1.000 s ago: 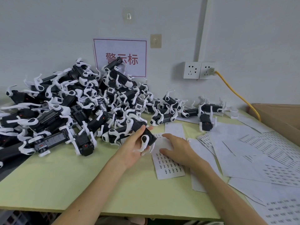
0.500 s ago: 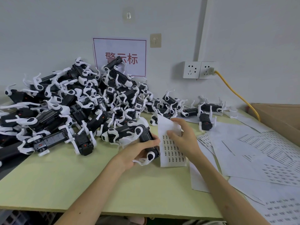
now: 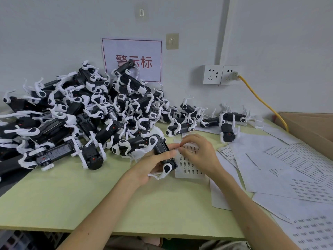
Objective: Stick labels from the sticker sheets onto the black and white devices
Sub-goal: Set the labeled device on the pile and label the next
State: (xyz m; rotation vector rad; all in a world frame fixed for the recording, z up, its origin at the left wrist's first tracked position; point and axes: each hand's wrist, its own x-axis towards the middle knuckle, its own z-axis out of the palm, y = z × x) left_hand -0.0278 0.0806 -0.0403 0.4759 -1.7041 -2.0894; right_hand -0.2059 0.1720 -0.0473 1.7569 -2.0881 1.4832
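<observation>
The left hand [image 3: 149, 168] grips a black-and-white plastic device [image 3: 161, 149]: smooth black shell with a dull sheen, and matt white clips, thin and a little ragged at the edges. Right beside the grip, the right hand [image 3: 200, 156] pinches the white paper sticker sheet [image 3: 189, 168], smooth, with fine dark print. Under the grip, the pale green table top [image 3: 72, 195] looks matt and even. Left of the grip, the heap of black-and-white plastic devices [image 3: 72, 114] shows the same hard plastic, some shells catching light. Well right of the grip, loose white paper sheets [image 3: 270, 159] look matt, and the brown cardboard box [image 3: 310, 127] dull.
</observation>
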